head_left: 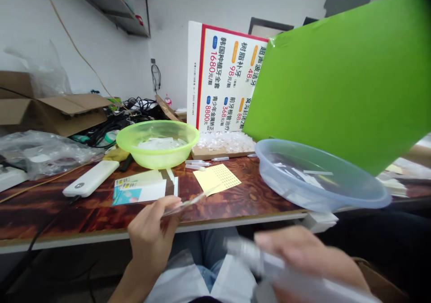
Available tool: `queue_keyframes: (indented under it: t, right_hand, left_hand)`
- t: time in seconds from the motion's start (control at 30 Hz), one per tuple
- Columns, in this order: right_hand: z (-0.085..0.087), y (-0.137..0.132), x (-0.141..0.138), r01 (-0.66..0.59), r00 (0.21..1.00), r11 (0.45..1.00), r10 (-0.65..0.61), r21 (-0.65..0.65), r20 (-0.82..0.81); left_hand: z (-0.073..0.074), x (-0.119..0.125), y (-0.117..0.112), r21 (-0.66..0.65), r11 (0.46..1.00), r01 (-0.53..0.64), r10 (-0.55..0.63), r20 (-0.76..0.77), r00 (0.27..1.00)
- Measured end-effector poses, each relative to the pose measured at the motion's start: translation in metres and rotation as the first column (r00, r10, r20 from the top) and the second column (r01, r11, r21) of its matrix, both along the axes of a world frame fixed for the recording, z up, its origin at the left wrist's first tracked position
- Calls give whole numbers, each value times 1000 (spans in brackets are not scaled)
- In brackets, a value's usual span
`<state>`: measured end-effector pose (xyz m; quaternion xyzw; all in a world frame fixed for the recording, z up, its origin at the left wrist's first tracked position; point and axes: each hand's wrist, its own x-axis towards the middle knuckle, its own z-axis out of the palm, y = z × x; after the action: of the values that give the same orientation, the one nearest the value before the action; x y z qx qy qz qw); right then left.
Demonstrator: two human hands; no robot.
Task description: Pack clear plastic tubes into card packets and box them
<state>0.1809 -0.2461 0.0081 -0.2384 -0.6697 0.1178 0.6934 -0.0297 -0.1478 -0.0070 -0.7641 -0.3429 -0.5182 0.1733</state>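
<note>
My left hand (150, 233) is closed in a pinch on a thin clear tube (185, 204) that points up and right over the table's front edge. My right hand (303, 253) is low at the right, blurred by motion, wrapped round a clear plastic packet or bundle (269, 267) that I cannot make out. A yellow sticker sheet (217, 178) lies on the dark wooden table (67, 208) just beyond the tube. A green bowl (157, 141) holding clear pieces stands behind it. A pale blue basin (319, 177) with several strips sits at the right and overhangs the table edge.
A green board (343, 83) leans at the right, in front of a printed price sign (222, 78). A tray of small clear parts (225, 143), a white power bank (90, 178), paper cards (141, 191), plastic bags (40, 152), cardboard boxes (57, 110) and tangled cables (134, 110) fill the table.
</note>
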Motion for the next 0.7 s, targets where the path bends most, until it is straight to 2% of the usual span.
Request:
queue_keyframes:
  t: [0.07,0.13,0.2,0.23,0.37,0.43,0.6,0.67,0.7]
  right_hand:
    - [0,1,0,-167,960,986,158,20,229]
    - [0,7,-4,-100,979,995,93,31,180]
    - [-2,14,-12,56,998,998,-56,9,0]
    - [-4,17,-16,83,996,996,-84,-19,-40]
    - [-9,21,-32,-28,999,982,32,-189,18]
    - [-11,20,-37,-37,997,977,49,-210,54]
    - [-8,16,-38,-10,933,982,76,-188,351]
    - [-8,15,-34,38,949,989,10,-144,315]
    - [-10,15,-32,89,972,991,-64,-103,226]
  left_hand:
    - [2,-1,-3,-34,999,-3,3,-4,1000]
    - [2,-1,-7,-51,995,80,-82,-40,996]
    - [-1,-2,-10,-25,989,147,-148,-79,986]
    - [-3,-3,-11,14,988,156,-154,-95,984]
    - [-9,-5,-9,271,948,167,-135,-133,982]
    - [-10,-2,-8,314,930,190,-147,-156,977]
    - [-14,6,-11,162,970,184,-155,-174,972]
    - [-17,5,-12,94,981,171,-157,-133,978]
    - [-18,4,-12,62,983,170,-164,-99,981]
